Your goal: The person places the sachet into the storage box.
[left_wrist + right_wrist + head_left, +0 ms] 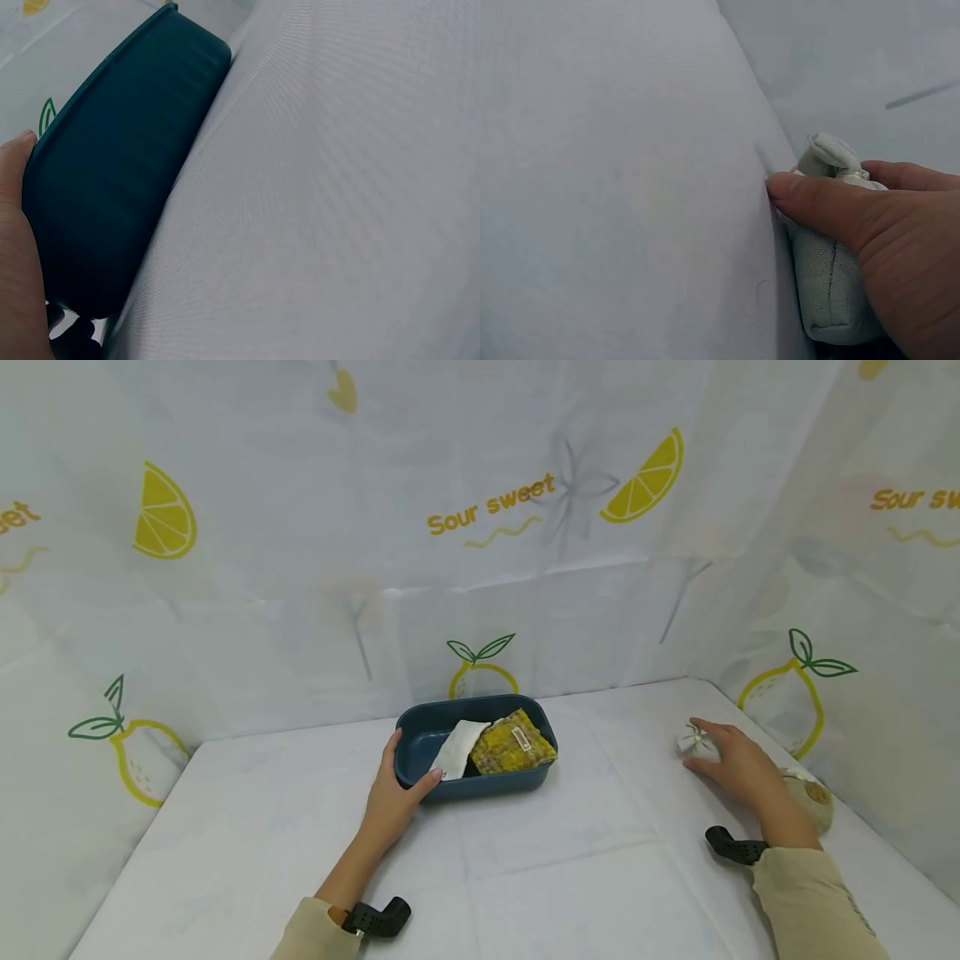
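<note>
A dark blue plastic bin [487,788] stands near the back of the table. My left hand [388,802] grips its left end, thumb over the front rim. In the left wrist view, the thumb lies along the bin's wall [120,165]; the other fingers are mostly hidden. Inside the bin, a white packet [456,748] leans beside a yellow patterned packet [504,748] with a barcode label. Far to the right, my right hand [738,767] holds a small pale cloth pouch [829,281], tied at its neck, between thumb and fingers. The pouch appears to rest on the table.
A beige cloth pouch [819,806] with a brown round patch sits near the table's right edge, partly behind my right forearm. White cloth covers the table [555,877]. Lemon-printed sheets [300,543] hang behind it and along the sides.
</note>
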The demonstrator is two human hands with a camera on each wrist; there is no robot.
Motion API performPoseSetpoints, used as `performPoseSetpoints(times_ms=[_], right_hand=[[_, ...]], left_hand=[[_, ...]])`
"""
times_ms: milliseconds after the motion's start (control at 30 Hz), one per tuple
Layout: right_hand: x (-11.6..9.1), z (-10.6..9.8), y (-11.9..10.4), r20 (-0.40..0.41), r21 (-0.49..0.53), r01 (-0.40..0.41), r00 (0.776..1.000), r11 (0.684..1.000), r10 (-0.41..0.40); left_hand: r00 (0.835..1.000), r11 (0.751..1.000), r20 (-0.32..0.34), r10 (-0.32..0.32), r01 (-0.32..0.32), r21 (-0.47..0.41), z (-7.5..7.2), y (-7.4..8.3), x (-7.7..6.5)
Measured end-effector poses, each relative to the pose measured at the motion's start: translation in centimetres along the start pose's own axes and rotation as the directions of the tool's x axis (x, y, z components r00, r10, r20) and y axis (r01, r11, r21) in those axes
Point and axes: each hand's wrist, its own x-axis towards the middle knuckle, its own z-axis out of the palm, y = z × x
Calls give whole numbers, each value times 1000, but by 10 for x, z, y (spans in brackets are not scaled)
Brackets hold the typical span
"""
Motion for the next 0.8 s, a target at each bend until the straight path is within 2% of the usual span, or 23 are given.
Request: performPoseSetpoints(times_ms=[133,300,567,800], right_hand=[[0,2,-1,-28,-33,-15,999,999,14],[-1,4,-5,-88,-27,-25,996,999,23],[3,4,-25,-207,48,43,978,998,-32],[6,-7,-60,-291,61,148,949,987,-124]], left_hand=[[1000,1000,-1,-2,2,2,0,0,0],[1000,1000,3,-3,3,3,0,0,1],[1000,1000,1,7,-7,-4,0,0,1],[1000,1000,-5,8,-8,-17,0,0,1]])
